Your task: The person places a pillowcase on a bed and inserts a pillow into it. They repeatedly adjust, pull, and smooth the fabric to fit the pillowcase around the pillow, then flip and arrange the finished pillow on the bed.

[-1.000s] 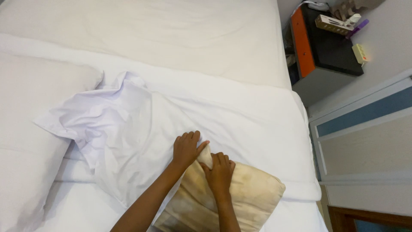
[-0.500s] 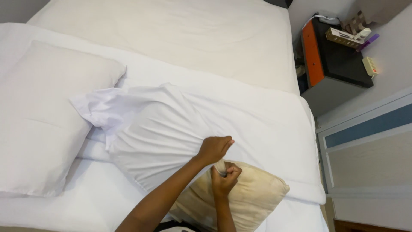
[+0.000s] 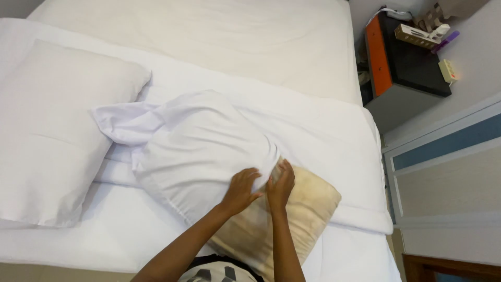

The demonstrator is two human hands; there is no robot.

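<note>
- Pillowcase (image 3: 203, 151), white and thin, lies bunched over the upper part of the yellowed pillow (image 3: 292, 219) at 6 o'clock on the bed (image 3: 235, 42); likely light, limp and prone to wrinkle, best gripped at its open hem.
- Yellowed pillow looks soft and squashy.
- Left hand (image 3: 241, 189) and right hand (image 3: 281, 184) both pinch that hem.
- Open room: bed toward 12; white pillow (image 3: 52, 130) at 9; bed edge and nightstand (image 3: 407, 62) toward 2–3.

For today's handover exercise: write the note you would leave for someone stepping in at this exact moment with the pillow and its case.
Left hand: gripping the open edge of the white pillowcase.
Right hand: at that same edge, on the beige pillow.
Position: both lie on the bed, beside a dressed white pillow.
Done: the far part of the pillow is inside the case.
Left: the near half is bare.
</note>
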